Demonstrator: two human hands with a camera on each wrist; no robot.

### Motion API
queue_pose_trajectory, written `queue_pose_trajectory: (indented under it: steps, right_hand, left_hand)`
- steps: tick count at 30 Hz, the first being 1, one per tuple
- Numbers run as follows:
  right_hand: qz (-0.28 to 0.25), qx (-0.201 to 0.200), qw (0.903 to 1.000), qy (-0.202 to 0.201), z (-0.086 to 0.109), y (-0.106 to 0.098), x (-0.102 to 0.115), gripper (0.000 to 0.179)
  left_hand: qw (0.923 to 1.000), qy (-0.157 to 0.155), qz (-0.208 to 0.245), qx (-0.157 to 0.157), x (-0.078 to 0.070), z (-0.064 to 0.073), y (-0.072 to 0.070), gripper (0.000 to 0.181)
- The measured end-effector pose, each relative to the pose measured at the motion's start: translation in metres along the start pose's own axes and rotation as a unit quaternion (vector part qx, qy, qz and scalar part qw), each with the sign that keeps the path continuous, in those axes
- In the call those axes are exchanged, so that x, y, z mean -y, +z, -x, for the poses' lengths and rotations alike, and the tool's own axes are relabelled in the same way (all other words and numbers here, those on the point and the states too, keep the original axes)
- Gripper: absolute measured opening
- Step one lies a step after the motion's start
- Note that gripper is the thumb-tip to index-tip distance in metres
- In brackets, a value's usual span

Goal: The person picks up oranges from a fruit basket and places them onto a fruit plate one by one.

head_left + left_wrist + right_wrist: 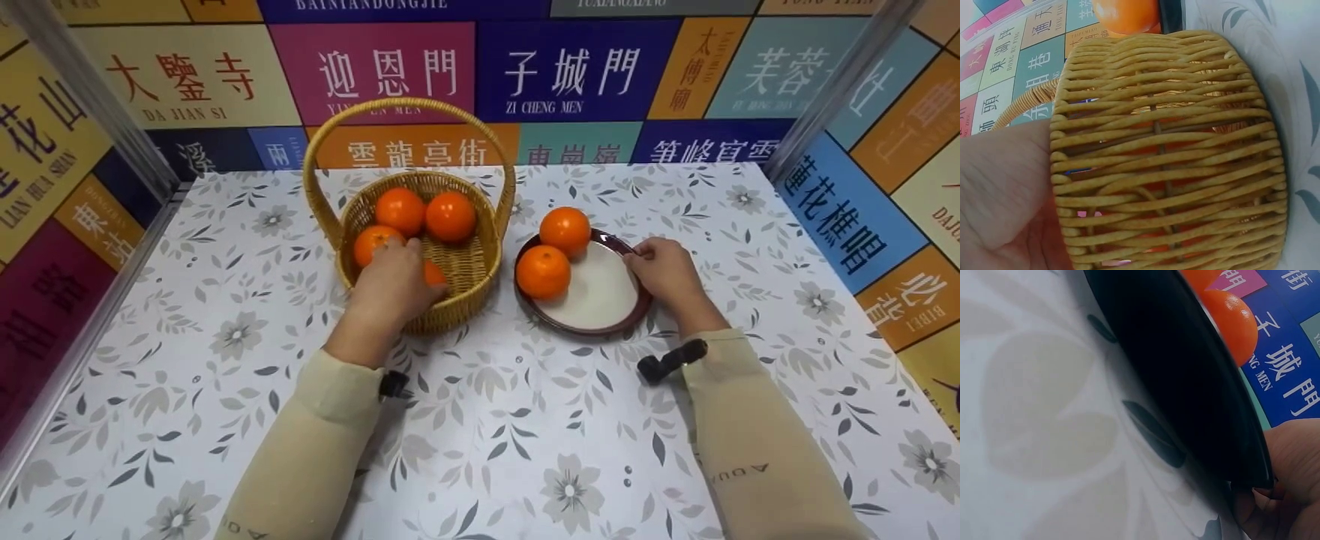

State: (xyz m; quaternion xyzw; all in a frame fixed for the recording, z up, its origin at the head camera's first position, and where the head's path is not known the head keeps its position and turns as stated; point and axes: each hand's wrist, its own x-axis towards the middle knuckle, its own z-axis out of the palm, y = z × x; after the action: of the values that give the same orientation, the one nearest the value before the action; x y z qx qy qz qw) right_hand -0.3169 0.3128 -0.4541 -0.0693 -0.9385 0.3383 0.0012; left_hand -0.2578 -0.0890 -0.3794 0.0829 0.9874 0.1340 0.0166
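My left hand [394, 277] reaches over the near rim into a woven wicker basket [469, 296] with a tall arched handle. Its fingers and thumb grip an orange [433, 274], mostly hidden beneath the hand. More oranges [400, 211] lie in the basket's far and left parts. In the left wrist view, the basket's woven side [1168, 152] covers the fingers. To the right, my right hand [667, 270] pinches the rim of a dark-edged plate [600, 300] with a white inside. Two oranges [544, 272] rest at the plate's left side. The right wrist view shows the plate's dark underside [1179, 377].
A white tablecloth [480, 435] with grey flowers and leaves covers the table. Behind it stands a panel [577, 67] of coloured blocks with Chinese lettering, with similar panels on both sides. The basket's handle [409, 105] rises high above the oranges.
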Motion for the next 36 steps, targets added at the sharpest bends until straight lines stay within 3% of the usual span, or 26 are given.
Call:
queue_pose_trajectory:
  steps: [7, 15, 36]
  right_hand:
    - [0.0, -0.007, 0.9999, -0.009, 0.0003, -0.0001, 0.0003, 0.027]
    - [-0.002, -0.005, 1.0, -0.006, 0.0, 0.0, -0.001, 0.028]
    - [-0.009, 0.0, 1.0, 0.002, -0.0006, 0.0003, 0.0007, 0.027]
  left_hand:
    - [0.9994, 0.008, 0.03, 0.012, 0.0002, -0.0029, 0.0012, 0.092]
    - [0.9976, 0.019, 0.065, 0.012, 0.0038, -0.005, 0.0035, 0.084]
    - [0.9967, 0.016, 0.077, 0.02, 0.004, -0.008, 0.0057, 0.08]
